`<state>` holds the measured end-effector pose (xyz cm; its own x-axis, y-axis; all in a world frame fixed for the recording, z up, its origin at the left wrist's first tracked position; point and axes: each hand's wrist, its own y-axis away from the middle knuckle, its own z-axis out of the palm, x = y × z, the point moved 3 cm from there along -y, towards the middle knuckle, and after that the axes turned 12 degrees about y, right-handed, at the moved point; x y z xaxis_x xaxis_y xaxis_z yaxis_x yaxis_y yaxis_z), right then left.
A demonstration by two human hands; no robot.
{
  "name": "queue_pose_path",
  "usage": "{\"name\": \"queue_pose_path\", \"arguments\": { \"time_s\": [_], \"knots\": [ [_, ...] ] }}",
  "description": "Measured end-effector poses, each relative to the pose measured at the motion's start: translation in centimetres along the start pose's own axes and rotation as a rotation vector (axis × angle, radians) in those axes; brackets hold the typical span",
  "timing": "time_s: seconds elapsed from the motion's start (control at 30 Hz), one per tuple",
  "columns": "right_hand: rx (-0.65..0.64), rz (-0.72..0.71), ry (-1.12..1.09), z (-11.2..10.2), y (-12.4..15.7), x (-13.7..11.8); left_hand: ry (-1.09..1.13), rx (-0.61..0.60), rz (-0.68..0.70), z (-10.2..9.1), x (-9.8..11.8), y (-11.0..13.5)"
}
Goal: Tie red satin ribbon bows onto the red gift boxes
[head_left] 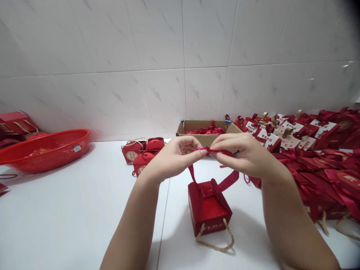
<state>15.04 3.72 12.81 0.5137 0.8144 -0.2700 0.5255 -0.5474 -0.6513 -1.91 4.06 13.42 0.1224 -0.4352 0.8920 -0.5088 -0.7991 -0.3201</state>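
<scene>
Just in front of me on the white table stands a small red gift box with a gold rope handle hanging at its near side. A red ribbon runs through its top flaps and up to both hands. Above the box, my left hand pinches the ribbon between thumb and fingers. My right hand grips it right beside, fingertips almost meeting the left ones. Whether a knot lies between the fingertips is hidden.
A cardboard box of red ribbons stands behind my hands. Several small red boxes sit left of it. A red plastic basin is at far left. Many gift boxes and ribboned boxes crowd the right. A tiled wall closes the back.
</scene>
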Motion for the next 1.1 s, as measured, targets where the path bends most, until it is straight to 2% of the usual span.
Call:
{"name": "queue_pose_path", "arguments": {
  "time_s": [0.1, 0.3, 0.4, 0.5, 0.6, 0.7, 0.8, 0.9, 0.97, 1.1],
  "knots": [
    [0.051, -0.018, 0.095, 0.1, 0.0, -0.1, -0.026, -0.035, 0.042, -0.1, 0.4, 0.0],
    [0.081, -0.003, 0.07, 0.0, -0.2, 0.4, -0.004, 0.009, 0.067, -0.1, 0.3, 0.0],
    [0.052, 0.012, -0.004, -0.1, -0.3, 0.6, -0.083, 0.106, 0.102, -0.1, -0.1, 0.1],
    [0.033, 0.065, -0.113, -0.1, -0.4, 0.8, -0.239, 0.232, 0.225, -0.3, 0.0, 0.2],
    [0.084, 0.155, -0.248, -0.3, -0.3, 1.0, -0.401, 0.338, 0.384, -0.5, 0.7, 0.5],
    [0.176, 0.28, -0.33, -0.3, 0.2, 1.3, -0.552, 0.409, 0.486, -0.6, 1.2, 0.9],
    [0.288, 0.427, -0.284, 0.0, 1.2, 1.7, -0.625, 0.449, 0.516, -0.8, 1.4, 1.3],
    [0.307, 0.542, -0.2, 0.5, 2.7, 1.9, -0.63, 0.471, 0.504, -1.3, 1.1, 2.3],
    [0.308, 0.552, -0.096, 0.6, 3.9, 1.8, -0.622, 0.479, 0.475, -1.7, 0.7, 3.3],
    [0.316, 0.477, 0.159, 0.2, 6.3, 1.4, -0.62, 0.477, 0.356, -2.0, -0.6, 6.2]
  ]
}}
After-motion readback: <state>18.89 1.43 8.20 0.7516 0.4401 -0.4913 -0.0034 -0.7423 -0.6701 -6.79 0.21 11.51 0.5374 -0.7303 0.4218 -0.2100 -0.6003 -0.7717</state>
